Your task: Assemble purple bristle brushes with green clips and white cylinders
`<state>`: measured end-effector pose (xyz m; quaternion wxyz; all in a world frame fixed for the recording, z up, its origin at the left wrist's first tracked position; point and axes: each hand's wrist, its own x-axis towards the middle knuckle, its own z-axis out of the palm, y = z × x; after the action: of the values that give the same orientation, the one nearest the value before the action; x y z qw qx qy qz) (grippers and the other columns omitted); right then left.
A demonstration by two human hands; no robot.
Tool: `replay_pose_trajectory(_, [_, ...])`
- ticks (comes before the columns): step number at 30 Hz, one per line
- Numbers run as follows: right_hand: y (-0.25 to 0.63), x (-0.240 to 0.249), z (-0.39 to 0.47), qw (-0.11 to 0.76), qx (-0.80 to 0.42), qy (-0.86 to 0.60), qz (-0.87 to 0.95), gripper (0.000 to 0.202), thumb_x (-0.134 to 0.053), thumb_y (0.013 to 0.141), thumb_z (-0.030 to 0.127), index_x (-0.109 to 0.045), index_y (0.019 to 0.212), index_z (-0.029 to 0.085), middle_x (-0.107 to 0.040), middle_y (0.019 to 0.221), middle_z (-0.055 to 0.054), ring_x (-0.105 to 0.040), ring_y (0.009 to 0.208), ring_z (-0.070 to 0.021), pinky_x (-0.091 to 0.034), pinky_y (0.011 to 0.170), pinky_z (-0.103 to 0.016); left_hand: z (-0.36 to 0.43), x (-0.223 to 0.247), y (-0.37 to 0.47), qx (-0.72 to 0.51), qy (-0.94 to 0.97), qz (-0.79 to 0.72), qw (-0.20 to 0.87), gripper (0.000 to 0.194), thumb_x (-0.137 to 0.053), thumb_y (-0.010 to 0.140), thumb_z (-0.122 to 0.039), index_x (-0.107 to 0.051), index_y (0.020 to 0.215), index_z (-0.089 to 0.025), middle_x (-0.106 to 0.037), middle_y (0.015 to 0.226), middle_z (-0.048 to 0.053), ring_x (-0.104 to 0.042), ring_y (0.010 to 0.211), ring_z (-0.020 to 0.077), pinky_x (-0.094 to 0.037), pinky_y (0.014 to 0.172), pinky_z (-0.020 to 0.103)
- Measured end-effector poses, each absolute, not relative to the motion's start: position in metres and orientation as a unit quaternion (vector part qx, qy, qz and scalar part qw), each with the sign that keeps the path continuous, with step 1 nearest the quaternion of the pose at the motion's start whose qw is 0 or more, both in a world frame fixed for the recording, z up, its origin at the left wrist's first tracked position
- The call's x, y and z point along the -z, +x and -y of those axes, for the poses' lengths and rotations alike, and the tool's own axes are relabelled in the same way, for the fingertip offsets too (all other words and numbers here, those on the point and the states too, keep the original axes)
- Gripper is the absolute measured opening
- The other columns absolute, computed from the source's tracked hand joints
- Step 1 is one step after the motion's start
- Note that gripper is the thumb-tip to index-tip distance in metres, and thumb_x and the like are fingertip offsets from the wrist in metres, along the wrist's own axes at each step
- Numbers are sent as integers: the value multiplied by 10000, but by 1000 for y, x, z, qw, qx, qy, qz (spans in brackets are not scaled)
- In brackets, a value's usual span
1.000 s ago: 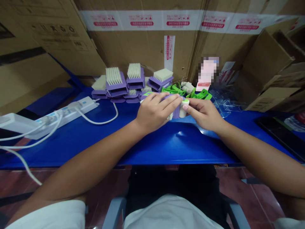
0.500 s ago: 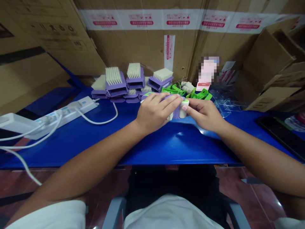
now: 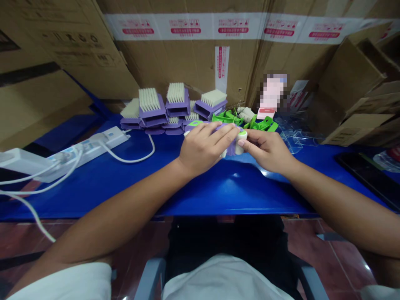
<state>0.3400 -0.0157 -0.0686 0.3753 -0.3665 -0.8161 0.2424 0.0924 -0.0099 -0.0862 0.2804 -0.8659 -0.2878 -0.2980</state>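
Observation:
Above the blue table, my left hand (image 3: 203, 146) wraps over a purple brush (image 3: 231, 148) with a green part on its top; most of it is hidden under my fingers. At the brush's right end sits a white ribbed cap (image 3: 241, 142) with a green top. My right hand (image 3: 268, 150) pinches this cap between thumb and fingers. Just behind the hands lie green plastic parts (image 3: 265, 124) and a small white piece (image 3: 246, 113). Purple brush heads with white bristles (image 3: 150, 102) are piled behind and to the left.
A white power strip (image 3: 84, 152) with cables lies on the blue table (image 3: 131, 191) at left. Cardboard boxes (image 3: 187, 58) wall off the back. Clear plastic packaging (image 3: 293, 135) and a pink card (image 3: 272, 96) are behind my right hand; a dark phone (image 3: 370, 175) lies far right.
The cap at the brush's end has turned or tilted very slightly under my right thumb. Both hands otherwise keep their places.

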Motion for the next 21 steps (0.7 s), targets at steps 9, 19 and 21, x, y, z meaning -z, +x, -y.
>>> replay_pose_trajectory(9, [341, 65, 16, 361, -246, -362, 824, 438, -673, 1071, 589, -759, 898, 197, -780, 801, -44, -658, 725, -202, -475, 680, -319, 10, 88, 92, 292, -879, 285, 246, 493, -456, 1165, -349, -641, 1596, -196, -771, 1492, 159, -729, 1376, 358, -601, 1100, 519])
replay_pose_trajectory(19, [340, 63, 20, 382, -219, -370, 818, 484, -661, 1065, 640, -784, 935, 190, -770, 768, -40, -634, 689, -197, -460, 651, -314, 11, 87, 94, 315, -861, 279, 285, 463, -542, 1134, -292, -662, 1556, -145, -798, 1450, 141, -764, 1319, 332, -604, 1088, 455])
replay_pose_trajectory(21, [339, 64, 20, 389, -211, -372, 816, 484, -650, 1072, 632, -786, 922, 192, -771, 761, -39, -633, 683, -194, -459, 643, -313, 11, 87, 94, 316, -862, 286, 277, 468, -545, 1132, -299, -660, 1561, -152, -795, 1454, 145, -761, 1329, 333, -602, 1095, 459])
